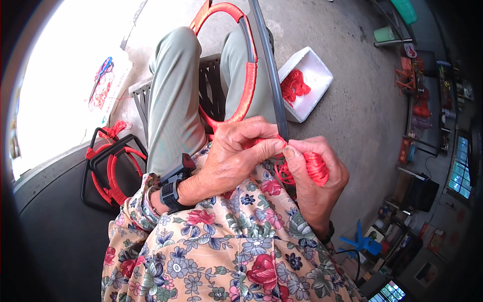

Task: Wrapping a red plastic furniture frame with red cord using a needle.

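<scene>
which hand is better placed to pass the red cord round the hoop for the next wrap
Right, probably. The right hand holds the bundle of red cord beside the grey hoop, so it can feed the cord. The left hand is pinching the cord at the hoop, keeping it in place.

white box [316, 80] right of frame [246, 75]; floor beyond open.

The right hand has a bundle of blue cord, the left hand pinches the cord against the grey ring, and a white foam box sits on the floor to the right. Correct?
Not quite: the head view shows the bundle of cord in the right hand is red, not blue. The left hand does pinch it at the grey ring, and the white foam box sits right.
</scene>
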{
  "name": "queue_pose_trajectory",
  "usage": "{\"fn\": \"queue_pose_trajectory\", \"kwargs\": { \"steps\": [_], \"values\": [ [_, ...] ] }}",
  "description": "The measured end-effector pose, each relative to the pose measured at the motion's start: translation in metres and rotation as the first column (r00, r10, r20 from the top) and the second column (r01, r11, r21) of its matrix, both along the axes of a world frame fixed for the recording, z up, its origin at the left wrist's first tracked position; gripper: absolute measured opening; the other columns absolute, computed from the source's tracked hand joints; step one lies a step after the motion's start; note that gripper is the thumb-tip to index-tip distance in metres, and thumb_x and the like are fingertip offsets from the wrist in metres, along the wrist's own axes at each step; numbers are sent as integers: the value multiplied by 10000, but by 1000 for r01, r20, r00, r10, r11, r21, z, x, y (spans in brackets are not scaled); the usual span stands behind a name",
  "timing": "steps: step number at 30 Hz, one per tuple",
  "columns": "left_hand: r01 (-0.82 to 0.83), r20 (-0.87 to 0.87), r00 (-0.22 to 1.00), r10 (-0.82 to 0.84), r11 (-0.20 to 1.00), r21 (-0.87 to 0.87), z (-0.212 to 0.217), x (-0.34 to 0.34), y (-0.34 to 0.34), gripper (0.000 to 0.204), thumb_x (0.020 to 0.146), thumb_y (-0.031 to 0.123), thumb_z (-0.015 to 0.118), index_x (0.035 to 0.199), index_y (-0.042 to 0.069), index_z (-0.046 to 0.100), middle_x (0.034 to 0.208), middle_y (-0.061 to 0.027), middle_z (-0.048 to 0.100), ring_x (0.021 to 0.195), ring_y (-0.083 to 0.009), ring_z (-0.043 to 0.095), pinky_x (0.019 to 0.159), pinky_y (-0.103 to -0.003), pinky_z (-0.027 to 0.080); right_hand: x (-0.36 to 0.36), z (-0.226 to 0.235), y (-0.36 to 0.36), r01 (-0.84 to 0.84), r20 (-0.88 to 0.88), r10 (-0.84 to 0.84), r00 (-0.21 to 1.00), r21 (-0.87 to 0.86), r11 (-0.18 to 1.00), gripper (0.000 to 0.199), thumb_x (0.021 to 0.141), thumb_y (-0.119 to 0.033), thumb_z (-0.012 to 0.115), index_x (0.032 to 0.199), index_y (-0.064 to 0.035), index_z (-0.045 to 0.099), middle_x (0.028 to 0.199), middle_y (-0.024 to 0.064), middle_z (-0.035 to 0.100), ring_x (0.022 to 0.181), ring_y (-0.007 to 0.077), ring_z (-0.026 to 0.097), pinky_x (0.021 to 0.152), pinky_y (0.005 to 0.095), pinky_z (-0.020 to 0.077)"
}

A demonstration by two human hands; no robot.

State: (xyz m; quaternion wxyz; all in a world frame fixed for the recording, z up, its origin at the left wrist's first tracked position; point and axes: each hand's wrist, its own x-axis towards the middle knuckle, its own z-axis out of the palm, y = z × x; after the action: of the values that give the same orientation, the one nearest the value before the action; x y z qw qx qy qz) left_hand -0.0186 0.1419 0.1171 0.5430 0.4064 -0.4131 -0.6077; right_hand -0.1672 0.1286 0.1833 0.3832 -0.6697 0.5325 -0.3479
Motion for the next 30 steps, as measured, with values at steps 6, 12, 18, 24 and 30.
{"fn": "queue_pose_trajectory", "kwargs": {
  "steps": [6,12,18,24,30],
  "values": [
    [-29,-33,999,30,999,36,0,-4,-1,137,833,48,692,938,-37,666,803,-13,605,743,-60,542,665,-225,450,5,3,0,17,-196,-46,980,-150,989,131,756,32,696,847,-10,612,758,67,602,694,114,587,616,272,470],
    [10,-11,1000,-10,1000,29,-1,-2,-4,105,834,39,691,917,-18,664,793,-11,589,747,-63,529,663,-225,438,0,6,-6,104,20,-119,993,350,931,56,809,-14,646,839,-6,599,695,17,583,591,81,559,545,232,448],
    [61,-128,991,-48,993,101,2,0,-4,92,852,48,672,900,-28,650,806,1,584,765,-58,522,682,-214,424,7,-7,-9,94,463,-488,740,647,756,104,859,-92,578,888,6,557,631,33,538,486,89,486,464,220,414],
    [72,-159,986,-57,993,91,3,0,-6,90,859,57,667,881,-26,639,814,15,583,771,-52,518,703,-209,421,2,-24,-22,109,484,-422,767,549,828,111,871,-94,573,898,14,563,666,37,551,518,93,507,496,223,427],
    [178,-369,925,-97,965,194,3,1,-6,75,870,65,654,881,-5,629,822,11,590,781,-51,523,719,-211,427,-6,-33,-29,-57,580,-383,719,598,799,158,888,-139,602,947,7,589,780,54,603,619,103,553,575,227,460]
  ]
}}
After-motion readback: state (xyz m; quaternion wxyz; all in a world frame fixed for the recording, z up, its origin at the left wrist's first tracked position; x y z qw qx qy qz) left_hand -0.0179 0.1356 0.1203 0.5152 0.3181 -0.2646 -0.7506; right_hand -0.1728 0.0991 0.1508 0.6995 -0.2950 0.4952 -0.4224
